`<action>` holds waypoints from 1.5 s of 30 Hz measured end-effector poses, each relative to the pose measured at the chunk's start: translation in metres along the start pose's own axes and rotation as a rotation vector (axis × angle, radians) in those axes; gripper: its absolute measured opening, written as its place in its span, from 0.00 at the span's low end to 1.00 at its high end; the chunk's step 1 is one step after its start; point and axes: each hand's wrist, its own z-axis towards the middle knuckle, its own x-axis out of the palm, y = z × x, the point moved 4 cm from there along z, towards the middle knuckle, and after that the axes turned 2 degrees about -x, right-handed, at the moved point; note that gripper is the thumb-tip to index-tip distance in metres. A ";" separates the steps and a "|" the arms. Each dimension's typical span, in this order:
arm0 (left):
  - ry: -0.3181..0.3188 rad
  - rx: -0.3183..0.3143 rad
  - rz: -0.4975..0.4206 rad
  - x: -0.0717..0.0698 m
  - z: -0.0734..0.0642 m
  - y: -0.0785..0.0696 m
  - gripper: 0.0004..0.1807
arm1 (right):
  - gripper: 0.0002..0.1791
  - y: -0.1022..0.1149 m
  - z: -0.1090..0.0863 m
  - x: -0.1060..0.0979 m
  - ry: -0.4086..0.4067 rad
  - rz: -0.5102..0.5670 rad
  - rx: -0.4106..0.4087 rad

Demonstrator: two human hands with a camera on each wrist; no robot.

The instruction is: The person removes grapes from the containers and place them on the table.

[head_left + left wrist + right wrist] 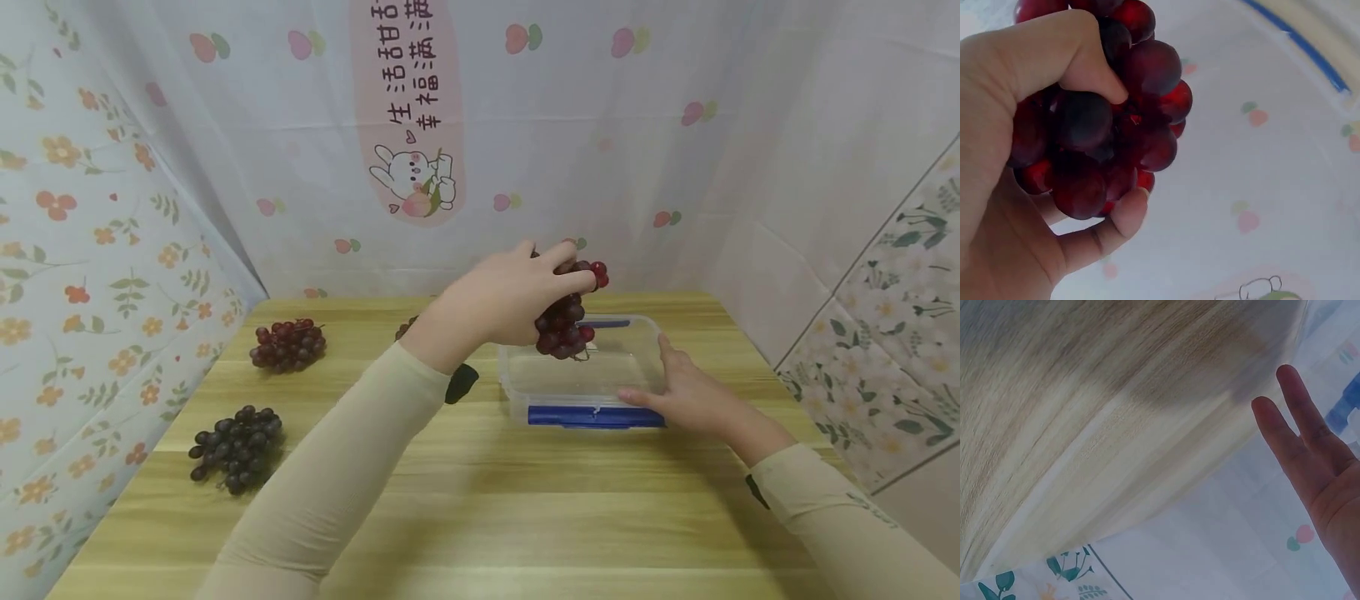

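Note:
In the head view my left hand [517,292] grips a bunch of dark red grapes [561,327] above a clear plastic container [517,407]. The left wrist view shows thumb and fingers curled round the bunch of grapes [1144,147]. My right hand [693,398] rests at the container's right side, its thumb over the front rim and its fingers along the right wall. Two straight, spread fingers of that hand [1341,487] appear in the right wrist view. The container is uncovered, with a blue latch [596,417] along its front.
At the table's left lie a red grape bunch [288,345] and, nearer, a black grape bunch [237,448]. Another bunch [405,328] shows partly behind the left wrist. Patterned cloth [570,150] hangs behind the wooden table [480,508], with floral cloth [82,250] along the left.

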 end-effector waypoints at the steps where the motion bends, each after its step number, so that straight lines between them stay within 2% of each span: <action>1: -0.036 -0.014 -0.010 -0.003 -0.008 0.000 0.39 | 0.74 0.001 0.000 0.000 -0.003 -0.004 0.000; 5: -0.173 -0.056 -0.074 -0.008 -0.038 0.005 0.36 | 0.74 0.003 0.000 0.000 -0.007 -0.015 -0.002; 10: -0.208 -0.137 -0.182 -0.004 -0.073 0.017 0.37 | 0.74 0.002 0.000 0.000 -0.008 -0.020 -0.010; 14: -0.190 -0.245 -0.226 0.007 -0.100 0.032 0.41 | 0.74 0.001 0.000 0.001 -0.013 -0.027 -0.016; 19: -0.156 -0.374 -0.276 0.031 -0.137 0.042 0.42 | 0.75 0.000 0.001 0.002 -0.011 -0.020 -0.020; 21: -0.126 -0.414 -0.297 0.042 -0.148 0.044 0.42 | 0.75 0.000 0.001 0.002 -0.013 -0.014 -0.024; 24: -0.044 -0.461 -0.330 0.059 -0.163 0.043 0.45 | 0.74 0.001 0.000 0.001 -0.020 -0.014 -0.030; 30: 0.124 -0.511 -0.441 0.096 -0.181 0.033 0.47 | 0.74 0.002 0.001 0.001 -0.022 -0.020 -0.026; 36: 0.224 -0.513 -0.549 0.130 -0.186 0.018 0.45 | 0.75 0.000 0.002 0.001 -0.035 -0.023 -0.032; 40: 0.269 -0.514 -0.587 0.144 -0.186 0.014 0.45 | 0.75 0.000 0.001 0.000 -0.035 -0.019 -0.033; 45: 0.314 -0.584 -0.669 0.156 -0.189 0.017 0.49 | 0.75 0.001 0.001 0.001 -0.033 -0.005 -0.036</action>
